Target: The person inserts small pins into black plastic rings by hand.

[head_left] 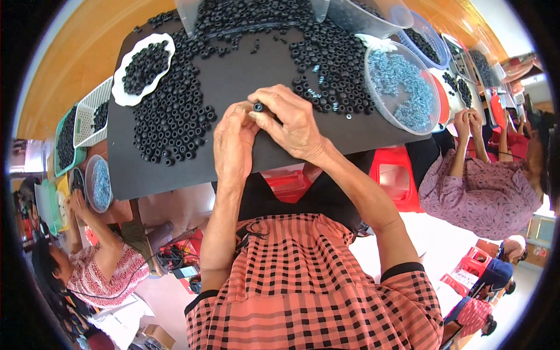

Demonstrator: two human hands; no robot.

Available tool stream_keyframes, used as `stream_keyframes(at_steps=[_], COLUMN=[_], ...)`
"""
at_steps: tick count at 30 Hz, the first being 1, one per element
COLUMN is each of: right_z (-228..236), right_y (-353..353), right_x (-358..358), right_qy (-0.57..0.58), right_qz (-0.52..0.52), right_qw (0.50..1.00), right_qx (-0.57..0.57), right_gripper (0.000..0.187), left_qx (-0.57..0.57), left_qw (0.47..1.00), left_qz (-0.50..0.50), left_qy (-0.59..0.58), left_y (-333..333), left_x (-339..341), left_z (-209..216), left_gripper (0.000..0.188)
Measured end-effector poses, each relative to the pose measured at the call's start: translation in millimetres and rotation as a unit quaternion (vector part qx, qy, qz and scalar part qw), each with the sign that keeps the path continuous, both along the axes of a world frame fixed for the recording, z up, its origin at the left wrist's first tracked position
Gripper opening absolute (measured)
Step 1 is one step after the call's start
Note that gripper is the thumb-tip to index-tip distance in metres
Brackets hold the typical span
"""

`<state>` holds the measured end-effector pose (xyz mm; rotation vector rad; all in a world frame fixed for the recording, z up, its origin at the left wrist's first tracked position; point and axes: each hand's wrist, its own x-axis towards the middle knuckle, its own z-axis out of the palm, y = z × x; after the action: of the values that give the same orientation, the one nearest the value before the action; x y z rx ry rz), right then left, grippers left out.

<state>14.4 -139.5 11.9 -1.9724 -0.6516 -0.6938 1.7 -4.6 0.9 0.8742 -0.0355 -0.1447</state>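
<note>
Above the middle of the dark board, my left hand (pixel 234 140) and my right hand (pixel 290 121) meet with fingertips closed around one small round black part with a hole in its end (pixel 258 107). It looks like a small knob. Whatever else the fingers cover is hidden. Beside my left hand lies a spread of the same black parts (pixel 175 116), many with their holes facing up. To the right of my right hand lies another pile of black parts (pixel 332 64), with a few small bluish metal pieces (pixel 315 93) among them.
A clear round tub of bluish metal pieces (pixel 405 119) stands at the board's right edge. A white scalloped dish (pixel 121 87) of black parts sits far left. Clear bins (pixel 324 11) stand at the back. Co-workers sit on both sides; red stools (pixel 394 201) stand below.
</note>
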Motion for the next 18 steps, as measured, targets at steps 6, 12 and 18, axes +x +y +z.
stream_keyframes(at_steps=[6, 12, 18], right_z=[-2, 1, 44], right_y=[-3, -6, -61], right_x=[2, 2, 32], right_qy=[-0.026, -0.001, -0.002], right_qz=[-0.008, -0.008, -0.112], right_qw=[1.000, 1.000, 0.994], right_qx=[0.005, 0.016, -0.002], right_gripper=[0.023, 0.020, 0.020], left_qx=[0.031, 0.035, 0.052], left_qw=[0.999, 0.999, 0.997], left_qz=[-0.010, -0.010, -0.028], left_qy=[-0.004, 0.000, -0.042], left_y=[1, -1, 5], left_x=[3, 5, 1], left_z=[-4, -4, -3], left_gripper=[0.026, 0.026, 0.025])
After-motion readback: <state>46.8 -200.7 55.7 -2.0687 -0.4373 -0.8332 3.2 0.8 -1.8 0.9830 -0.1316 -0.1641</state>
